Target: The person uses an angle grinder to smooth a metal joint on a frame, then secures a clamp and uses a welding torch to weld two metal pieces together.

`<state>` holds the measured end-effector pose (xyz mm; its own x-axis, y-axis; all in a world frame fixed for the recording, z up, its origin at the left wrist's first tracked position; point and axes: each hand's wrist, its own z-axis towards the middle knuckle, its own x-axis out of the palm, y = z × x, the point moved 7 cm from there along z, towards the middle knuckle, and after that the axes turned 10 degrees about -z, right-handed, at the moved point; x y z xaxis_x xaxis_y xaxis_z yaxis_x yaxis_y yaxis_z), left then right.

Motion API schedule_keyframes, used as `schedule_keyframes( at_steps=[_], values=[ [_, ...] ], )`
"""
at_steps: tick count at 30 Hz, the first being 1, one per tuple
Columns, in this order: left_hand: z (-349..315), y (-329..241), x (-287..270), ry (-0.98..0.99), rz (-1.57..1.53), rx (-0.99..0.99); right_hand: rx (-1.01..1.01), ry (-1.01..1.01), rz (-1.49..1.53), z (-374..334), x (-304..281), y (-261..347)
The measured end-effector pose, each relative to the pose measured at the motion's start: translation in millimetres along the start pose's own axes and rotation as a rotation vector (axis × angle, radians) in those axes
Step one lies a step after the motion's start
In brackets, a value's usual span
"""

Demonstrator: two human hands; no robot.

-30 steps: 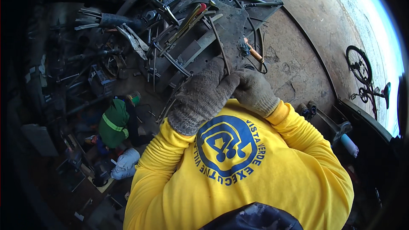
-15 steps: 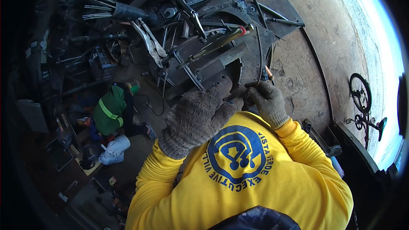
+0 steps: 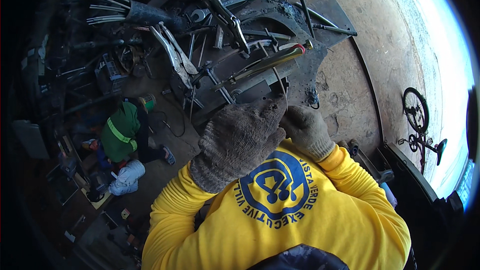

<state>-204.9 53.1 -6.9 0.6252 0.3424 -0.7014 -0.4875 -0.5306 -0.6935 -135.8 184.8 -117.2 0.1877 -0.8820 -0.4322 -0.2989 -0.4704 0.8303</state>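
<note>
Grey-gloved, your left hand [image 3: 237, 142] and right hand [image 3: 308, 130] meet at a thin rod [image 3: 280, 80] — can't tell how closed either's fingers [image 3: 270, 114] are, or which grips it tbh.

Daylight [image 3: 457, 55] floods in along the right, nearly white at its brightest, and spills over a worn concrete floor [image 3: 350, 115], rough and blotched with stains. A thin dark strip [image 3: 367, 80] runs across that floor — and beyond it, close to the glare, I can see a bicycle [image 3: 422, 127]. The left side sinks into shadow — a pale panel [image 3: 30, 139] among dim clutter, the ground [image 3: 185, 142] there much darker, the farthest corners too murky to make out.
</note>
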Motion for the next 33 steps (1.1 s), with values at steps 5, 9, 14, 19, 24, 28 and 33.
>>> schedule_keyframes(
  at_steps=[5,9,14,19,24,28,33],
  values=[
    [-0.6,1.2,4.0,0.063,0.026,-0.004,-0.012,-0.030,-0.016,0.9,4.0,-1.7],
    [-1.3,2.2,1.4,0.072,0.005,-0.001,0.042,-0.026,-0.040,-3.1,6.6,-0.9],
    [-2.1,3.8,1.2,0.058,-0.014,0.040,0.052,-0.030,-0.049,-4.7,9.4,-2.9],
    [-0.3,5.3,-0.4,0.072,-0.036,0.058,0.120,-0.018,0.025,-6.4,10.3,-3.6],
    [0.0,4.4,1.2,0.106,-0.001,0.059,0.072,-0.042,-0.006,-9.2,11.2,1.7],
    [-0.7,3.2,2.7,0.102,0.008,0.065,0.063,-0.033,-0.020,-10.5,13.0,5.4],
    [5.9,-5.9,-3.5,0.073,0.183,0.141,0.076,0.024,-0.016,-7.1,19.0,3.7]
  ],
)
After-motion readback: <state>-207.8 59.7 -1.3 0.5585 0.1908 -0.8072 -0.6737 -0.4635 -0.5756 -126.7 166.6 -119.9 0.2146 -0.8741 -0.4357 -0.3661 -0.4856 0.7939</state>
